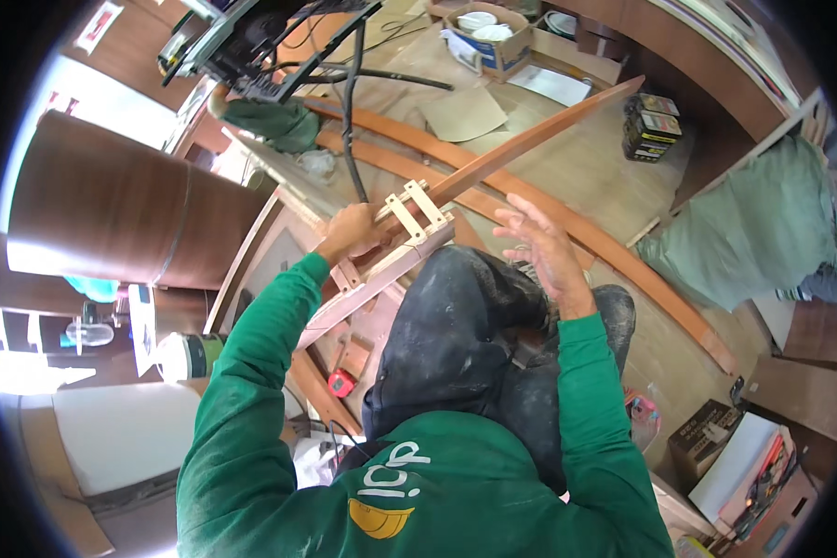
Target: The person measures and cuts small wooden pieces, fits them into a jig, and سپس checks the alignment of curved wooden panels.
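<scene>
A long reddish-brown wooden strip (539, 139) runs from the far right down through a small pale wooden slatted frame (417, 212). That frame rests at the end of a beam (367, 296) beside my left knee. My left hand (353, 232) is closed round the strip's near part, close against the frame; its fingertips are partly hidden. To the right of the frame my right hand (544, 246) is raised above my knee, fingers spread, holding nothing. On the work surface below the beam lies a red tape measure (341, 382) near some short wood pieces.
Curved wooden strips (623, 240) lie across the floor ahead. A black-framed machine stand (353, 102) is at the far left. An open cardboard box (504, 46) and stacked dark cans (651, 128) stand far right. Green cloth (744, 223) hangs at the right; a tool box (758, 474) sits near right.
</scene>
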A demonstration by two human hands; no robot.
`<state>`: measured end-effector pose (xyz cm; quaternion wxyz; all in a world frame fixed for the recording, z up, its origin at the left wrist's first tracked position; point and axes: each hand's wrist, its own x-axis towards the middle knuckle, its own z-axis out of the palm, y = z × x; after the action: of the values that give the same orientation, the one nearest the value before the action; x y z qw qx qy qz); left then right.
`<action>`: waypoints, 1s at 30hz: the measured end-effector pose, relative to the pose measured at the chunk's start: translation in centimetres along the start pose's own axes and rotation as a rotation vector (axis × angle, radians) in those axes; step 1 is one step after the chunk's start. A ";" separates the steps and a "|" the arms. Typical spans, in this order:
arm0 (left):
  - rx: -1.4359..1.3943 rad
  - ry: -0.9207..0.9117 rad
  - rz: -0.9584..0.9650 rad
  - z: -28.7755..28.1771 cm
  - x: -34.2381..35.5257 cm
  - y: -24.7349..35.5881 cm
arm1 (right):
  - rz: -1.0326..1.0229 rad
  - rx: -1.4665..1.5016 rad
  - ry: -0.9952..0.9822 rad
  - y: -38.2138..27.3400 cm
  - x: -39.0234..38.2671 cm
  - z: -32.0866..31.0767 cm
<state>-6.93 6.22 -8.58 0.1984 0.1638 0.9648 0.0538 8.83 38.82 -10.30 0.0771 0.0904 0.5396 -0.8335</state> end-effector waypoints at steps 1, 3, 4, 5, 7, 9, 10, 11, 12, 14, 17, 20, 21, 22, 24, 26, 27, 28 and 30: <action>-0.014 -0.009 0.003 0.3 0.8 0.5 | -0.007 -0.011 0.007 0.2 -0.1 -0.4; 0.001 -0.003 -0.003 0.5 2.9 2.0 | -0.016 -0.037 0.021 0.3 -0.4 -1.2; -0.011 -0.009 0.023 0.2 3.4 3.2 | -0.016 -0.053 0.043 0.1 -0.5 -1.5; -0.024 -0.014 0.047 0.0 3.8 4.2 | -0.005 -0.039 0.064 0.1 -0.8 -1.7; -0.013 0.050 0.069 -0.1 4.6 4.1 | -0.009 -0.018 0.083 0.1 -0.6 -1.8; 0.002 0.073 0.065 -0.5 4.7 3.8 | -0.032 0.013 0.111 0.3 -0.8 -2.2; 0.011 0.063 0.049 -0.8 4.3 3.6 | -0.030 0.017 0.127 0.2 -0.9 -2.4; 0.019 0.054 0.029 -1.2 3.9 3.4 | -0.028 0.019 0.139 0.0 -0.9 -2.6; 0.010 0.049 0.007 -1.4 3.3 2.5 | -0.034 0.026 0.141 -0.1 -0.8 -2.6; -0.011 0.040 -0.043 -1.7 2.1 0.6 | -0.054 0.062 0.134 -0.4 -1.2 -2.7; -0.035 0.024 -0.046 -2.8 -0.8 0.5 | -0.077 0.094 0.152 -0.6 -1.8 -3.0; -0.040 0.004 -0.095 -1.8 -2.4 -3.6 | -0.129 0.077 0.149 -1.8 -2.8 -2.3; -0.058 0.021 -0.075 -1.5 -2.8 -3.6 | -0.168 0.065 0.173 -2.1 -3.6 -3.0; -0.071 0.036 -0.062 -1.4 -3.5 -3.8 | -0.203 0.059 0.194 -2.3 -4.5 -3.6; -0.095 0.060 -0.080 -0.9 -4.8 -5.1 | -0.285 0.070 0.315 -2.8 -7.4 -5.6; -0.124 0.083 -0.144 0.2 -5.4 -7.7 | -0.372 -0.094 0.433 -3.4 -12.1 -7.8; -0.171 0.159 -0.113 0.3 -5.8 -8.2 | -0.355 -0.134 0.512 -3.2 -14.8 -9.5; -0.184 0.134 -0.145 0.0 -5.9 -7.9 | -0.326 -0.181 0.593 -2.7 -17.7 -11.2; -0.197 0.103 -0.217 1.0 -6.8 -7.7 | -0.173 -0.264 0.734 -1.2 -23.1 -14.5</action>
<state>-2.87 -3.25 -8.31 0.1685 0.0352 0.9758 0.1350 31.96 53.26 -9.66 -0.1804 0.3255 0.6395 -0.6727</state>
